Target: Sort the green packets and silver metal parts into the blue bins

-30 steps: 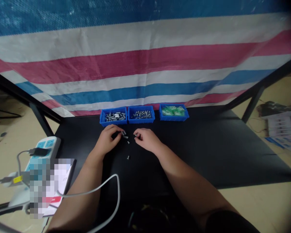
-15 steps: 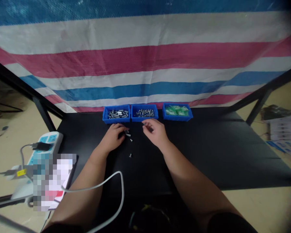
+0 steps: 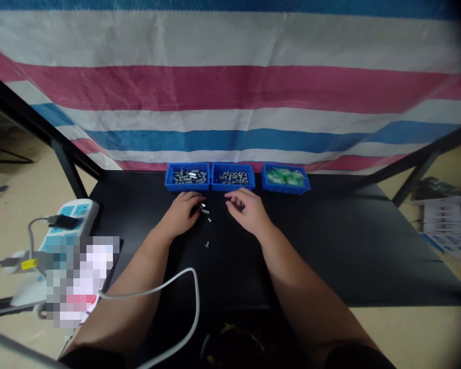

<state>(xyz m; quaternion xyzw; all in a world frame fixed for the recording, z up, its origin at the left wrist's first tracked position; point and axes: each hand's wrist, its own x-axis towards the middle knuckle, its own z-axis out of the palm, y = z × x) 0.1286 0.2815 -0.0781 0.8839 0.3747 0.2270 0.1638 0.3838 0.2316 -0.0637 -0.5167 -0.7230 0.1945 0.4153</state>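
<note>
My left hand (image 3: 183, 212) rests on the black table with its thumb and fingers apart. Two small metal spacers, a nearer one (image 3: 205, 211) and a farther one (image 3: 203, 205), lie by its fingertips; whether the fingers touch them I cannot tell. Closer to me lie a small screw (image 3: 209, 220) and another screw (image 3: 207, 244). My right hand (image 3: 247, 209) hovers or rests just in front of the middle blue bin (image 3: 233, 188), fingers curled loosely, with a gap between thumb and forefinger. Nothing shows in that gap, though the inner fingers are partly hidden.
A left blue bin (image 3: 187, 188) holds metal spacers; the middle one holds screws. Green-and-clear plastic packets (image 3: 286, 177) fill the right blue bin (image 3: 288, 189). A white cable (image 3: 196, 302) loops over my left forearm. At the left stands a power strip (image 3: 85, 215) beside a blurred-out device.
The view has shifted slightly. My left fingers have drawn back a little, so the farther spacer shows more clearly. My right hand stays almost where it was, in front of the bins.
</note>
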